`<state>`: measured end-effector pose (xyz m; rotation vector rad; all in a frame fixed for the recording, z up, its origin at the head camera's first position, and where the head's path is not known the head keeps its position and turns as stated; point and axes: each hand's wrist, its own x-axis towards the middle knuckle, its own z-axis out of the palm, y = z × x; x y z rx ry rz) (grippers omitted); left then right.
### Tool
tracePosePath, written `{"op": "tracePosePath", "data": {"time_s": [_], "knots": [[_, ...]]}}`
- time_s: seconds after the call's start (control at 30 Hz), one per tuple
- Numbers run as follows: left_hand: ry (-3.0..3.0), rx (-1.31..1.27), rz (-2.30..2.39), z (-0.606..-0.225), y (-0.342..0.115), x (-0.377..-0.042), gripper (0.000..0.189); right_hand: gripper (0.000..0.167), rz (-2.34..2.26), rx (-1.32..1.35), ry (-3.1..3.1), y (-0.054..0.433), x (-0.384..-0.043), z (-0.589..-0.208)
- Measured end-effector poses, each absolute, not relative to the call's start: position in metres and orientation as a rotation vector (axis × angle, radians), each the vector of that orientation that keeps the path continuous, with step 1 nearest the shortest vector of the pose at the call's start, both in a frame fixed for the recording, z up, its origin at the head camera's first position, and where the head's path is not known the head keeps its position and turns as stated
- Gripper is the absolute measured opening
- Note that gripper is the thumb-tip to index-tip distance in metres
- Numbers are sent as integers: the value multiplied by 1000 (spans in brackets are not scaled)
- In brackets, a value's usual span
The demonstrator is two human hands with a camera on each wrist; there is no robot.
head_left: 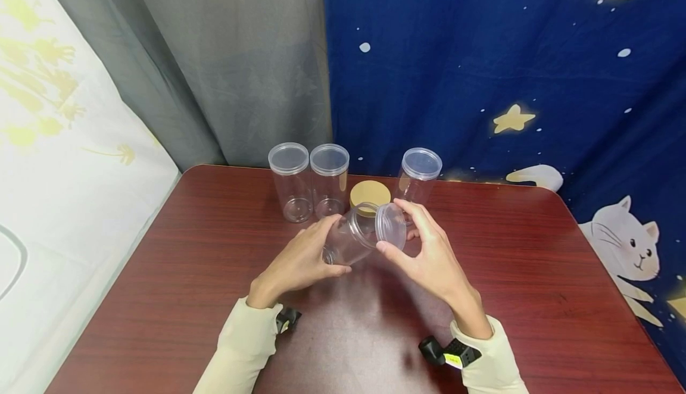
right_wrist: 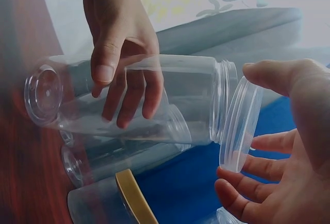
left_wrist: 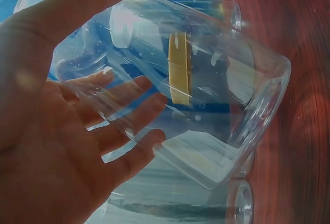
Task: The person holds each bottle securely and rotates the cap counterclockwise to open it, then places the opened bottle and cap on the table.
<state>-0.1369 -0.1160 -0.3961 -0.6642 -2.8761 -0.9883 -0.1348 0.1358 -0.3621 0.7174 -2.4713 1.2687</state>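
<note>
My left hand (head_left: pixel 295 258) grips a clear plastic jar (head_left: pixel 343 244) round its side, fingers behind it and thumb in front. The jar is tilted, its threaded mouth up toward the right. In my right hand (head_left: pixel 433 258) a translucent round lid (head_left: pixel 392 226) is held by its edge between thumb and fingers. From the right wrist view, this lid (right_wrist: pixel 240 126) stands at a slant right at the jar's mouth, its upper edge angled away from the threads. Through the jar wall the left fingers (left_wrist: pixel 142 109) show in the left wrist view.
Behind the hands stand two clear lidded jars (head_left: pixel 290 187) side by side, a jar with a gold lid (head_left: pixel 370 193), and another clear lidded jar (head_left: pixel 421 168) to the right. They are near the back edge of the reddish-brown table (head_left: pixel 514 287), before grey and blue curtains (head_left: pixel 429 72).
</note>
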Motion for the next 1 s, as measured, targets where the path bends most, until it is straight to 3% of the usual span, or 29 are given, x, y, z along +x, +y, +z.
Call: {"op": "tracePosePath", "data": {"time_s": [1.0], "knots": [[-2766,-447,-1300,-392,-164,-148,87,74,1306,745,-2529,143,-145,-370]]}}
